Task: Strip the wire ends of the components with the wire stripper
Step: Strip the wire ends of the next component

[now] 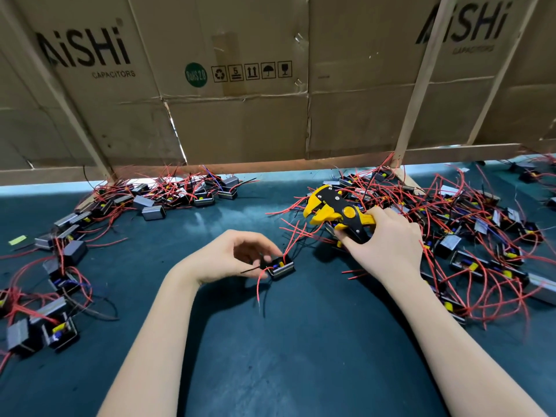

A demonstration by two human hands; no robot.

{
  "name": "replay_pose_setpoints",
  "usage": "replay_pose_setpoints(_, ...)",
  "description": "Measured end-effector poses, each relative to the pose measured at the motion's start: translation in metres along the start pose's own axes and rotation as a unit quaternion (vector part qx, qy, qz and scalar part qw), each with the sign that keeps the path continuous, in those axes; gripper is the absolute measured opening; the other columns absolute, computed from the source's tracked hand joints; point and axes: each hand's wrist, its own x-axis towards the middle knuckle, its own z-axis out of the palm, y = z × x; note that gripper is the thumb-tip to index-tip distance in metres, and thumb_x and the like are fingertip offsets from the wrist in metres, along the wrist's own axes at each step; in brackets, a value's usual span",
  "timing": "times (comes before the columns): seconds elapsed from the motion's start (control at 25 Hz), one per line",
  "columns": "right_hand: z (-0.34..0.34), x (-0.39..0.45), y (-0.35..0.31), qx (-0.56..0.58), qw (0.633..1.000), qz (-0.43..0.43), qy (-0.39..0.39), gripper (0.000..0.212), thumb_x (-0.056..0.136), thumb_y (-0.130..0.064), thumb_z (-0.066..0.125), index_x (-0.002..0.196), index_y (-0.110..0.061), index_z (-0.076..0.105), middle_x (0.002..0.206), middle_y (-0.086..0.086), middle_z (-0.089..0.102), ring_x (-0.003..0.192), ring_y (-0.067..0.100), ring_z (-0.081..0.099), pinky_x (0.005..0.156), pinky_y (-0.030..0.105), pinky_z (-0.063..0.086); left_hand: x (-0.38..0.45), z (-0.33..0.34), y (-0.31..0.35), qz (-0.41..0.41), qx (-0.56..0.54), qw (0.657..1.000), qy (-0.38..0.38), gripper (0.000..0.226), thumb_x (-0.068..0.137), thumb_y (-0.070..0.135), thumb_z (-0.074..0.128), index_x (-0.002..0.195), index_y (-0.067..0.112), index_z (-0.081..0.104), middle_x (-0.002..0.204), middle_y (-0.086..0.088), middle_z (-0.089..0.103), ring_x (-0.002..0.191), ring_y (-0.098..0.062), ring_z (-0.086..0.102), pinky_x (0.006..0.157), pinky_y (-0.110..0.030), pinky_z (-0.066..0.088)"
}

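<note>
**A small electronics assembly bench**

This is a hand-assembly workstation in a workshop or small factory. A dark green mat [270, 356] covers the bench. Dozens of small boxed components with red and black leads lie in heaps: one pile [168, 191] near the far left edge, a larger one [469, 236] along the right edge, and more [51, 311] by the left edge. Flattened cardboard cartons [240, 115] printed "AiSHi Capacitors", fixed to bare wooden battens [418, 85], wall off the far edge. A yellow-and-black wire stripper [340, 212] is in use.
</note>
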Motion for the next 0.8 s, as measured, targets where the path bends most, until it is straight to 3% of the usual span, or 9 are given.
replay_pose_setpoints(0.12,-0.001,-0.001,0.0,0.008,1.0,-0.001,-0.001,0.055,0.074,-0.071,0.06,0.089,-0.019,0.061,0.087,0.001,0.059,0.093,0.029,0.058,0.084,0.04,0.036,0.008,0.011,-0.002,0.016,0.002,1.0,0.006,0.015,0.077,0.008,0.081,0.09,0.013,0.077,0.083,-0.003,0.069,0.074,-0.012,0.06,0.073,-0.026,0.048)
replay_pose_setpoints(0.24,-0.001,0.0,-0.001,0.016,1.0,0.001,0.002,0.055,0.073,-0.071,0.062,0.089,-0.018,0.062,0.087,0.001,0.06,0.093,0.029,0.059,0.083,0.04,0.037,0.012,0.018,-0.001,0.051,-0.054,0.994,0.078,0.012,0.081,0.02,0.074,0.09,0.013,0.079,0.088,0.001,0.075,0.078,-0.006,0.064,0.074,-0.019,0.049)
replay_pose_setpoints(0.36,-0.002,-0.001,-0.003,0.058,0.998,0.006,0.016,0.052,0.073,-0.069,0.065,0.083,-0.018,0.06,0.081,-0.003,0.056,0.089,0.028,0.06,0.081,0.042,0.044,0.015,0.024,0.002,0.095,-0.233,0.961,0.114,0.022,0.083,0.031,0.071,0.093,0.014,0.08,0.093,0.005,0.074,0.082,-0.003,0.063,0.076,-0.018,0.048)
replay_pose_setpoints(0.44,-0.002,-0.002,-0.005,0.086,0.996,0.009,0.023,0.05,0.072,-0.068,0.067,0.08,-0.018,0.059,0.076,-0.007,0.05,0.086,0.028,0.06,0.08,0.043,0.047,0.017,0.025,0.005,0.106,-0.34,0.929,0.103,0.036,0.08,0.041,0.075,0.101,0.013,0.078,0.083,0.007,0.069,0.072,-0.001,0.058,0.068,-0.014,0.044)
replay_pose_setpoints(0.6,0.0,-0.002,-0.003,0.068,0.997,0.003,0.022,0.051,0.071,-0.069,0.065,0.082,-0.019,0.06,0.078,-0.005,0.053,0.087,0.028,0.06,0.082,0.042,0.045,0.021,0.028,0.008,0.054,-0.24,0.966,0.077,0.031,0.094,0.032,0.058,0.117,0.017,0.072,0.062,0.005,0.048,0.058,-0.007,0.04,0.056,-0.014,0.037)
replay_pose_setpoints(0.8,0.006,-0.001,-0.002,0.006,1.0,-0.008,0.023,0.056,0.072,-0.072,0.06,0.089,-0.019,0.062,0.085,0.0,0.061,0.089,0.029,0.06,0.079,0.039,0.04,0.021,0.027,0.01,0.011,-0.18,0.973,0.146,0.03,0.1,0.029,0.049,0.096,0.016,0.076,0.056,0.001,0.04,0.052,-0.008,0.035,0.05,-0.014,0.033)
